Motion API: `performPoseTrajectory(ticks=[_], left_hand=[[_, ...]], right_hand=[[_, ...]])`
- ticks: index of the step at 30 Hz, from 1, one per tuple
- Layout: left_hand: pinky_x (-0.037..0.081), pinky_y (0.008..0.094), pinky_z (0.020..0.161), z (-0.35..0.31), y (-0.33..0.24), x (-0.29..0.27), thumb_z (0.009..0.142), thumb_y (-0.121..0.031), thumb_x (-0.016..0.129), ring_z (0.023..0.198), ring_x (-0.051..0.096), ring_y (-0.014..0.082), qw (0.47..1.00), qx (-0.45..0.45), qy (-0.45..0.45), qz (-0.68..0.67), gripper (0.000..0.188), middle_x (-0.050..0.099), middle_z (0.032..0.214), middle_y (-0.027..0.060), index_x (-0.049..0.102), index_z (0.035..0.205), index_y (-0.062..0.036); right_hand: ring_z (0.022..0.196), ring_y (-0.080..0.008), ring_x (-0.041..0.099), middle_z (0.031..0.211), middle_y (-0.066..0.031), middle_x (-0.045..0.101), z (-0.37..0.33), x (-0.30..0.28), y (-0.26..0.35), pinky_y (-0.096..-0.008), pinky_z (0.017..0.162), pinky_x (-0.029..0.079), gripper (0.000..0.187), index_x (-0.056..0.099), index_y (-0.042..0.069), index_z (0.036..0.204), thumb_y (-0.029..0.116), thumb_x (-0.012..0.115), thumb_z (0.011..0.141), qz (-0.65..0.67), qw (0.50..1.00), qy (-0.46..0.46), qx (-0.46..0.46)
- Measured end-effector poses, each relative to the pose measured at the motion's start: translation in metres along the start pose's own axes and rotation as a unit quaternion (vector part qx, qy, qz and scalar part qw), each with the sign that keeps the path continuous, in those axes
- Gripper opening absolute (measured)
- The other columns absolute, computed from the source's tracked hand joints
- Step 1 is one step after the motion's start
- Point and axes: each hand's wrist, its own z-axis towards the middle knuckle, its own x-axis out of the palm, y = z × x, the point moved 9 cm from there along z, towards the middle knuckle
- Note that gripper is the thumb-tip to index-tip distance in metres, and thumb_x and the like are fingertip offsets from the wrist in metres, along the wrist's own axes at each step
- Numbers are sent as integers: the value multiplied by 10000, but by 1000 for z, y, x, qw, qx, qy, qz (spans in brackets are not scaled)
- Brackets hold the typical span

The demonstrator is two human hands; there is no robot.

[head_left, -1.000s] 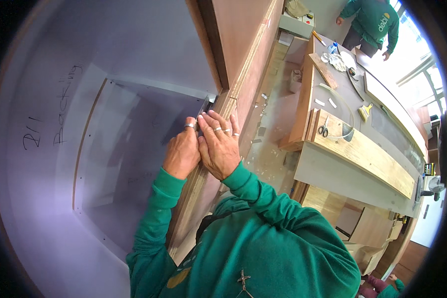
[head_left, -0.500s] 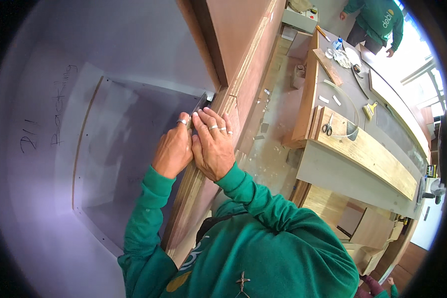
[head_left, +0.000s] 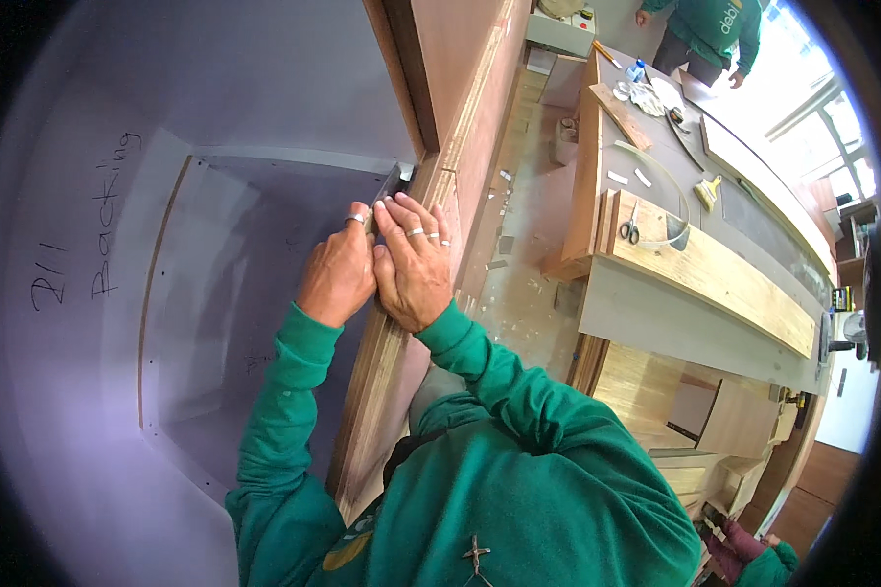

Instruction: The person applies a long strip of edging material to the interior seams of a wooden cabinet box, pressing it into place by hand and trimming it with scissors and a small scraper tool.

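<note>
Left hand (head_left: pixel 335 274) curls round a dark tool (head_left: pixel 391 185) at the cabinet edge (head_left: pixel 374 377); right hand (head_left: pixel 417 269), fingers extended, lies against it.

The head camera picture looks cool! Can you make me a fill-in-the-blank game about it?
1. The person's bare left hand and bare right hand come out of long cloth sleeves coloured ____.
2. On its fingers, the right hand wears silver-coloured ____.
3. The dark-handled metal scissors lie on a long, pale plank made of ____.
4. In the picture, the yellowish paintbrush is to the ____ of the scissors.

Missing words: green; rings; wood; right.
</note>
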Motion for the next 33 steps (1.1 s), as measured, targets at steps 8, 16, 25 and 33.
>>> performPoseTrajectory(ticks=[8, 16, 25, 33], left_hand=[[513, 615, 712, 0, -4, 0, 965, -179, 553, 869, 646, 521, 999, 25, -18, -29, 386, 679, 922, 317, 409, 1265, 16], [509, 562, 759, 4, -2, 3, 963, -104, 536, 971, 624, 527, 1000, 21, -8, -18, 373, 654, 1018, 346, 427, 1271, 75], [539, 541, 806, 0, -13, 6, 940, -123, 563, 973, 658, 498, 998, 37, -34, 40, 568, 663, 1024, 356, 358, 1375, 178], [539, 533, 809, 5, -8, 6, 958, -149, 546, 1000, 651, 501, 997, 61, -37, 0, 557, 659, 1034, 362, 361, 1378, 166]], right_hand=[[1382, -335, 451, 1358, -151, 561, -4, 0, 3, -551, 1210, 197, 478, 582, -1, 1376, 105, 523, 914, 25, 999, -15, 16], [1393, -336, 452, 1388, -140, 573, -8, -2, 1, -554, 1216, 196, 467, 584, 26, 1387, 103, 500, 934, 50, 997, -45, 27], [1389, -335, 456, 1412, -152, 562, -12, -3, 2, -558, 1230, 156, 472, 551, 15, 1412, 141, 468, 965, 83, 994, -66, 17], [1371, -342, 479, 1390, -149, 584, -10, -5, 0, -565, 1217, 185, 458, 571, 44, 1403, 176, 421, 991, 120, 990, -77, 13]])
